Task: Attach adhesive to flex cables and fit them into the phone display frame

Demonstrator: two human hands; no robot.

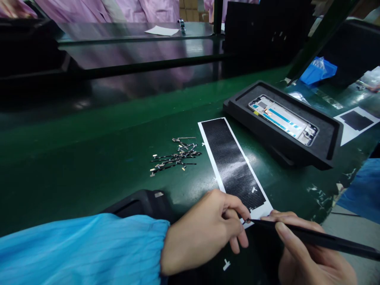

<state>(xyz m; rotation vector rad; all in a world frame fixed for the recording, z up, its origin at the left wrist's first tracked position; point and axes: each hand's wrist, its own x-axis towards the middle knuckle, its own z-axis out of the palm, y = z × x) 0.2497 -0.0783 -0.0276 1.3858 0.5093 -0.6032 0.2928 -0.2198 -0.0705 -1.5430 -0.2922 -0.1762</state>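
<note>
My left hand point(208, 229), in a blue sleeve, rests at the near end of a long white-backed sheet of small black stickers point(231, 162), its fingers curled and pinched at the sheet's corner. In my right hand point(308, 253) are black tweezers point(311, 237), whose tip meets the left fingertips at that corner. A pile of thin black flex parts with metal ends point(175, 156) lies left of the sheet. Beyond the sheet, a black foam tray point(326, 154) holds a phone frame point(283, 118).
The green belt point(89, 158) runs across the view, with a black edge rail behind it. A second sticker sheet point(356, 120) and a blue bag point(317, 71) lie at the far right. People in pink coats stand across the line.
</note>
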